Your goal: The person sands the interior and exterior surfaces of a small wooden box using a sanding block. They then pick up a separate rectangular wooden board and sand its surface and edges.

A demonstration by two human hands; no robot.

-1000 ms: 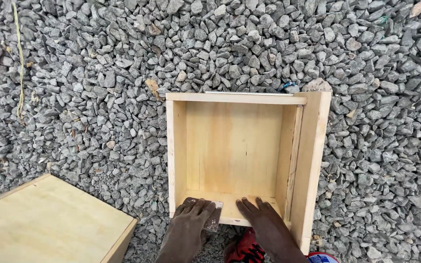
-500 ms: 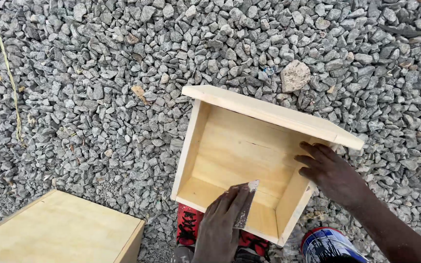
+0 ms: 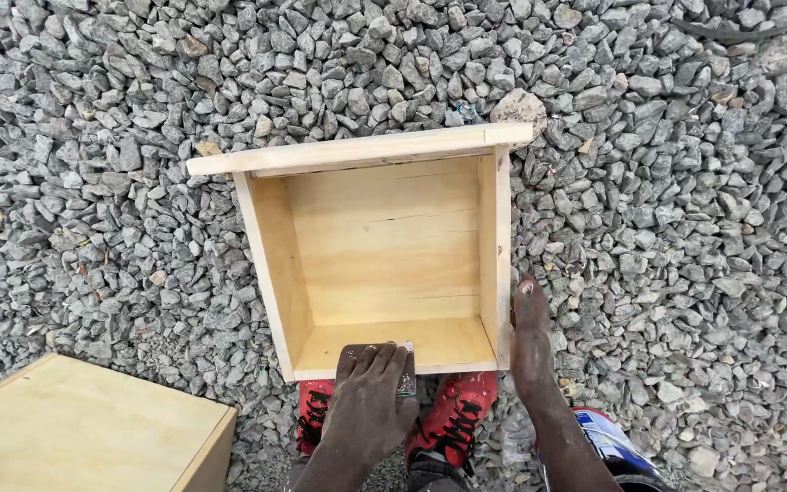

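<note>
Gravel (image 3: 685, 228) covers the whole ground. An open wooden box (image 3: 384, 255) lies on it near centre, its opening facing up; its far wall is a longer board overhanging both sides. Compared with 0.5 s ago, the box sits squarer to the view and no longer tilts to the right. A second, closed box (image 3: 84, 428) fills the lower left corner, as before.

The left hand (image 3: 371, 401) lies palm down on the near wall of the open box, fingers curled over a small sheet of sandpaper (image 3: 404, 374) that shows beside them; it is closed on the sheet. Half a second ago this hand was inside the box, over the floor.

The right hand (image 3: 530, 342) presses flat against the outside of the right wall, fingers straight, gripping nothing; earlier it hooked over that wall's top edge.

2 red shoes (image 3: 453, 415) show just below the box's near wall.
</note>
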